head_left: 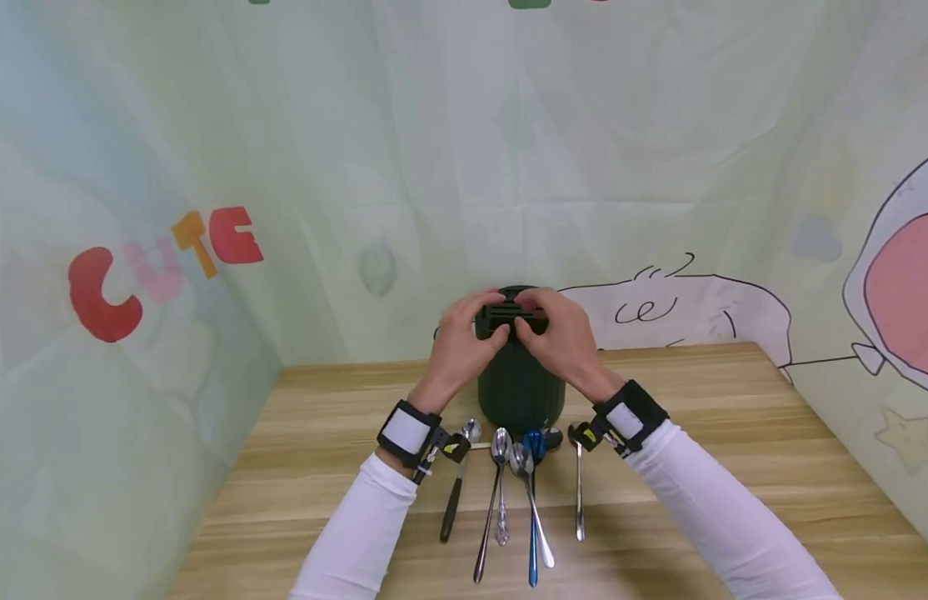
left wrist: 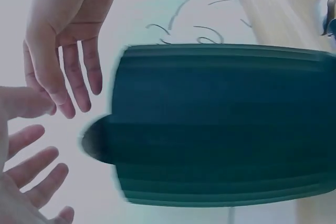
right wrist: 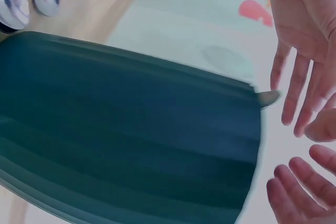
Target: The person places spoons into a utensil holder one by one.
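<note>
A tall dark green container (head_left: 520, 390) stands upright at the back of the table, its body ribbed in the left wrist view. Its slotted black top (head_left: 503, 312) shows between the hands, and a small rounded piece (left wrist: 96, 141) sticks out beyond its end. The left hand (head_left: 461, 340) and right hand (head_left: 563, 332) face each other over that top, thumbs close together. Both wrist views show gaps between the hands and the container. Fingers of the left hand (right wrist: 299, 66) and right hand (left wrist: 71, 40) are loosely bent, with nothing visible between them.
Several spoons lie before the container: a blue spoon (head_left: 535, 446), silver spoons (head_left: 521, 462), one farther right (head_left: 580, 492). A dark-handled piece of cutlery (head_left: 452, 507) lies left. A printed cloth (head_left: 464, 167) hangs behind the wooden table (head_left: 344, 417).
</note>
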Action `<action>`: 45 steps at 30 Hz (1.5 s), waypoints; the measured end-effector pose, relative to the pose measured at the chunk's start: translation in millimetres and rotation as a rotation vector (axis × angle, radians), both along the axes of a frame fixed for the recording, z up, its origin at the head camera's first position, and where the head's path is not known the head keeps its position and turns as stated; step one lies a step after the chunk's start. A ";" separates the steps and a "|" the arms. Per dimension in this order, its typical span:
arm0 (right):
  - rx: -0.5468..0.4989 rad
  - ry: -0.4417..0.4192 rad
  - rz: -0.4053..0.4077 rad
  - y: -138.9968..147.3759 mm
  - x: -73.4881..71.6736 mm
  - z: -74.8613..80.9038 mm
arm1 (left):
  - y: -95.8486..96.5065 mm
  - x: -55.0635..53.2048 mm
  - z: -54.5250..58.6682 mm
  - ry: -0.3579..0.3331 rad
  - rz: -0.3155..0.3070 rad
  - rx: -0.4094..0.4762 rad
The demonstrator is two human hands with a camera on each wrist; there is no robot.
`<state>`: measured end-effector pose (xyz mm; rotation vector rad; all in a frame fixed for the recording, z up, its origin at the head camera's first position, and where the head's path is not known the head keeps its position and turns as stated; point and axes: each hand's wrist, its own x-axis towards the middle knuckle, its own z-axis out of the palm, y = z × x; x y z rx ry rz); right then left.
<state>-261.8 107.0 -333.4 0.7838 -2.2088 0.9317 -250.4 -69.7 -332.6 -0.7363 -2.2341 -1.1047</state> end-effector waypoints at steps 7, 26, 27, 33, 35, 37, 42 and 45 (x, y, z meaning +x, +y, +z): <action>0.024 0.134 -0.001 4.6 26.1 18.2 | -3.7 29.0 19.0 0.192 0.002 -0.095; 0.079 0.104 -0.037 28.4 102.2 -7.3 | -11.9 97.6 -10.9 0.224 0.020 -0.411; 0.090 0.096 -0.040 28.5 105.4 -10.3 | -11.7 99.6 -14.6 0.214 0.018 -0.435; 0.181 0.036 -0.065 32.3 121.0 -29.1 | -9.2 108.6 -35.1 0.153 0.015 -0.566; 0.213 0.012 -0.076 34.6 125.7 -35.1 | -8.1 110.6 -41.8 0.137 0.002 -0.599; 0.235 -0.009 -0.085 37.3 130.4 -41.1 | -7.1 112.5 -48.0 0.119 -0.019 -0.625; 0.269 -0.060 -0.097 42.9 140.0 -55.7 | -5.5 115.9 -60.9 0.075 -0.028 -0.684; 0.283 -0.103 -0.102 44.8 144.3 -66.2 | -3.8 116.4 -69.6 0.032 -0.009 -0.720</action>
